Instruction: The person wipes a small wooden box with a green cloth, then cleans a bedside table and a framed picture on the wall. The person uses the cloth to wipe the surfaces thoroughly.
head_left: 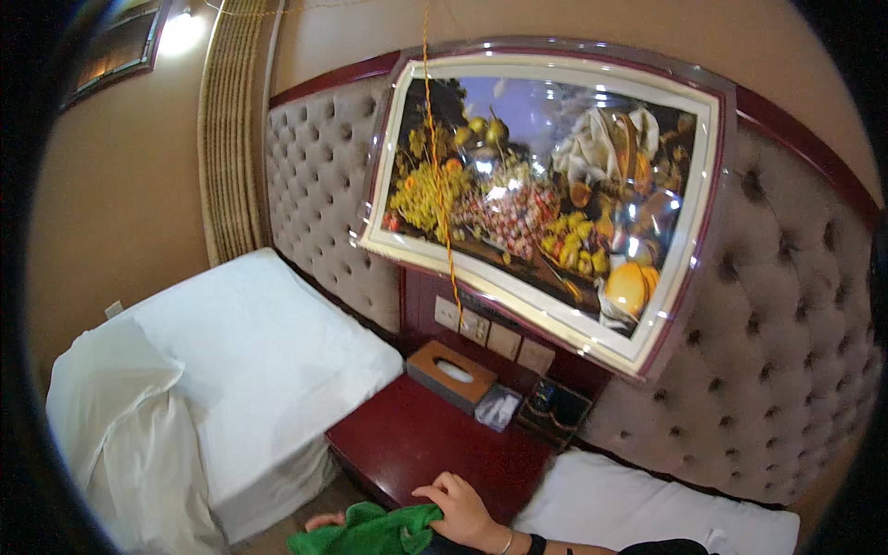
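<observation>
A green cloth point(375, 531), bunched and folded, is held at the lower edge between my two hands, in front of the dark red nightstand point(407, 439). My right hand point(462, 513) comes in from the lower right, with a thin bracelet and a black band at the wrist. Its fingers bend over the cloth's right end. Of my left hand point(326, 521) only some fingers show, curled at the cloth's left end; the cloth and the picture edge hide the remainder.
On the nightstand stand a brown tissue box point(451, 374), a small clear box point(498, 408) and a dark tray point(553, 413). Beds with white sheets point(268, 324) flank it. A framed fruit picture point(555, 199) hangs above, crossed by an orange cord point(435, 157).
</observation>
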